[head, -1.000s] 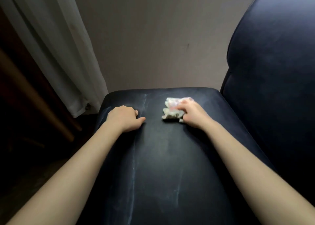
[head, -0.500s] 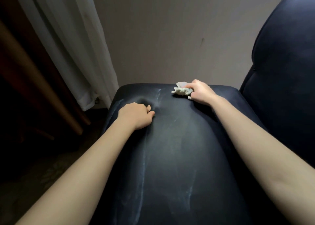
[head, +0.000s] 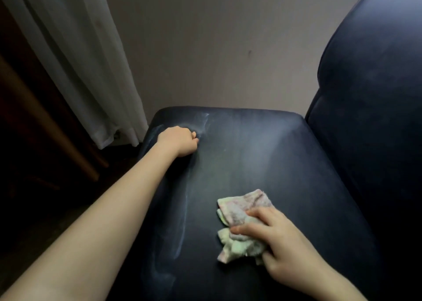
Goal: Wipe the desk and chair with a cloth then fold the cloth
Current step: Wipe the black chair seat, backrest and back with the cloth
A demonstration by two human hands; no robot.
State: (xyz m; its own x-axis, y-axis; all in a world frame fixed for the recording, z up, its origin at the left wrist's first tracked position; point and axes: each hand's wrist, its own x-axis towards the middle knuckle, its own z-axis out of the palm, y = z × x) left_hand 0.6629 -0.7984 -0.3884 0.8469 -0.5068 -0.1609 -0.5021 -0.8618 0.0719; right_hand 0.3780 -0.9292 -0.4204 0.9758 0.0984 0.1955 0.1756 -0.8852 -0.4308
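Note:
A dark blue chair seat [head: 262, 159] fills the middle of the view, with pale dusty streaks on it. My right hand [head: 280, 241] grips a crumpled pale cloth [head: 242, 211] with pink and green tints and presses it onto the near right part of the seat. My left hand [head: 179, 142] is curled into a fist, holds nothing and leans on the far left part of the seat.
The chair's dark blue backrest [head: 370, 90] rises on the right. A beige wall [head: 217, 45] stands behind the seat. A white curtain [head: 75, 56] hangs at the left, with dark wooden furniture [head: 34, 122] beside it.
My right hand has dragged the cloth from the far edge of the seat back toward me. My left hand has stayed in place on the far left.

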